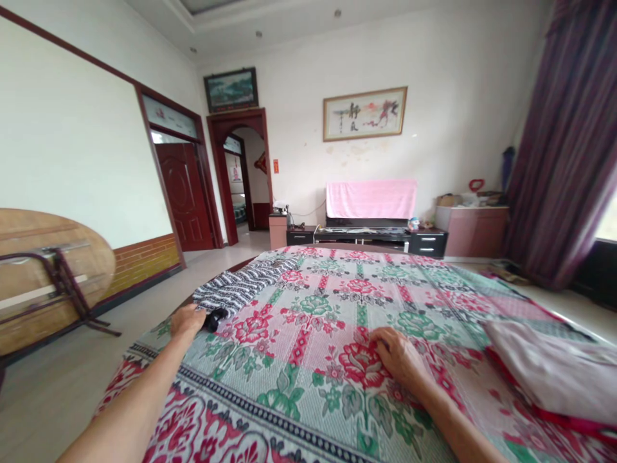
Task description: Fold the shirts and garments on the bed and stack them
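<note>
A flowered sheet (337,302) in red, green and white covers the bed in front of me. My left hand (187,321) is closed on the near corner of a black-and-white patterned garment (243,286) that lies at the sheet's left edge. My right hand (398,355) rests on the sheet near its middle, fingers curled down and pinching into the fabric. Both forearms reach in from the bottom of the view.
A folded pale pink cloth (554,366) lies on the bed at the right. A folded round wooden table (43,276) leans on the left wall. A low cabinet with a pink towel (371,199) stands at the far wall, purple curtains (563,148) at the right.
</note>
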{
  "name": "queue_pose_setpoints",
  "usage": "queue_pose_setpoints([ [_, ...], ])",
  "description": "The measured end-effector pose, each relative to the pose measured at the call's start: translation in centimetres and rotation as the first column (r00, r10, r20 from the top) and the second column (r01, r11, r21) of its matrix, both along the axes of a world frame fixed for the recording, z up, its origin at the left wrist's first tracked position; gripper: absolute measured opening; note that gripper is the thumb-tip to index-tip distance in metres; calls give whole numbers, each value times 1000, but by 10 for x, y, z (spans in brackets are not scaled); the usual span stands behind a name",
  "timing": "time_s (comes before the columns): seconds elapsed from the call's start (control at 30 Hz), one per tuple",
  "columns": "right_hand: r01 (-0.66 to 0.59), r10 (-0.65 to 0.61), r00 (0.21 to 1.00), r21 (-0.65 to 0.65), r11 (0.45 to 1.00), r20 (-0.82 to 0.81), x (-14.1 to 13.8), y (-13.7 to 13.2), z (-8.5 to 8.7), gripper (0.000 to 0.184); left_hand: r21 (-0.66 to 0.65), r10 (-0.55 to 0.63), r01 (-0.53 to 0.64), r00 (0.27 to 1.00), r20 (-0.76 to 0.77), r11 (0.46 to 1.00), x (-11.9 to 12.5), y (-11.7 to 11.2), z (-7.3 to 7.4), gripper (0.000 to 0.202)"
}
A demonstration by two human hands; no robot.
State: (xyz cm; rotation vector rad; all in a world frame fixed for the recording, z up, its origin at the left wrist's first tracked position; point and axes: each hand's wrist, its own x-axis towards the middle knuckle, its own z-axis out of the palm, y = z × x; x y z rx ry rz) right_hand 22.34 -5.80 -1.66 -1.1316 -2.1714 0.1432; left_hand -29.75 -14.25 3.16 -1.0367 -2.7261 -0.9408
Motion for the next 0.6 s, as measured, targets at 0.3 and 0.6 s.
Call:
queue_pose_setpoints([
  [0.3,147,-160,969,-81,986,-189,-1,5,-3,25,106,-393,417,899,-195,903,162,34,47,36],
  [0.6,142,-207,916,-205,968,-344,4,2,2,31,166,-983,969,180,26,182,293,0,13,26],
])
